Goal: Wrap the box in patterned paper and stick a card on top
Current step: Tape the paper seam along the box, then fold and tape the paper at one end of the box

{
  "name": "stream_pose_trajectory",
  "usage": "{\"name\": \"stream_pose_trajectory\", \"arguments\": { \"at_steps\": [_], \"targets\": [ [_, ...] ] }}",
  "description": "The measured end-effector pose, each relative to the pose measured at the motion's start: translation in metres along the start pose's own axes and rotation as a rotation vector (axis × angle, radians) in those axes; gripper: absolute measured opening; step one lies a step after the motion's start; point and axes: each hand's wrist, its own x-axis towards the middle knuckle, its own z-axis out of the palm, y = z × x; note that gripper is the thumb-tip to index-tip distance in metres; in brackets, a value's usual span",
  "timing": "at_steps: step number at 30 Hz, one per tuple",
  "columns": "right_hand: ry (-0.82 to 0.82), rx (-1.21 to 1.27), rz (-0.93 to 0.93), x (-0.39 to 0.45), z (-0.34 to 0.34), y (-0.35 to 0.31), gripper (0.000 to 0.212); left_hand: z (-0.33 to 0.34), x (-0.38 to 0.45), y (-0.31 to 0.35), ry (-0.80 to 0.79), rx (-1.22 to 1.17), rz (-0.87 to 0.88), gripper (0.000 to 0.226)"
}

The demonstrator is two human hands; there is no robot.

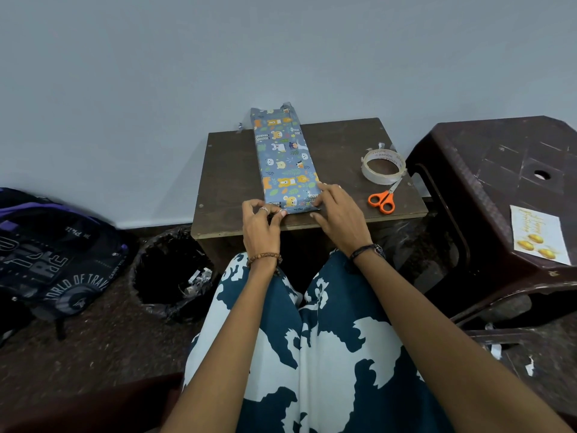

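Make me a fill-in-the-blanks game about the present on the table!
1. The scissors have ____ handles.
2. The tape roll lies on the small ____ table.
3. The birthday card lies on the plastic ____.
4. Both hands, left and right, touch the wrapped ____.

Answers: orange, brown, stool, box

Orange scissors [381,200] beside tape roll [383,166], backpack [53,254], lined bin [173,273], plastic stool [505,189]

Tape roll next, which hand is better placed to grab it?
Probably the right hand. The tape roll lies on the table to the right of the wrapped box, near that hand. The left hand would have to cross over the box.
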Motion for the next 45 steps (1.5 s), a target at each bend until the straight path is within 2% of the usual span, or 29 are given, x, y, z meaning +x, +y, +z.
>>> {"name": "stream_pose_trajectory", "arguments": {
  "at_steps": [5, 11, 18, 21, 26, 32, 35, 37, 39, 42, 45],
  "targets": [
    [0.079, -0.107, -0.070, 0.002, 0.002, -0.001, 0.020, -0.001, 0.001, 0.000, 0.013, -0.019, -0.001, 0.016],
    [0.094, -0.053, -0.050, 0.002, 0.002, -0.001, 0.017, 0.000, 0.002, -0.002, 0.014, -0.075, -0.003, 0.014],
    [0.109, -0.101, -0.064, 0.003, 0.004, -0.003, 0.015, 0.000, -0.001, 0.002, 0.085, 0.080, -0.005, 0.014],
    [0.120, -0.091, -0.062, 0.003, 0.004, -0.003, 0.013, -0.003, -0.007, 0.006, 0.162, 0.218, 0.102, 0.013],
    [0.127, -0.093, -0.087, 0.004, 0.004, -0.005, 0.013, -0.002, -0.011, 0.008, 0.205, 0.432, 0.297, 0.043],
    [0.113, -0.011, -0.089, 0.002, 0.004, -0.002, 0.013, 0.012, 0.007, 0.004, 0.002, 0.610, 0.631, 0.073],
    [0.080, 0.038, -0.062, 0.001, 0.005, 0.001, 0.010, 0.019, 0.020, 0.000, -0.058, 0.590, 0.732, 0.062],
    [0.063, 0.101, -0.033, 0.001, 0.006, 0.003, 0.005, 0.021, 0.025, -0.005, -0.043, 0.494, 0.731, 0.048],
    [0.041, 0.182, 0.037, 0.001, 0.006, 0.005, 0.009, 0.022, 0.026, -0.009, -0.027, 0.420, 0.723, 0.037],
    [-0.008, 0.297, 0.169, 0.001, 0.005, 0.005, 0.011, 0.024, 0.026, -0.008, -0.012, 0.364, 0.713, 0.035],
    [0.050, 0.346, 0.219, 0.000, 0.003, 0.002, 0.010, 0.026, 0.022, -0.006, 0.012, 0.345, 0.712, 0.035]
  ]
}}
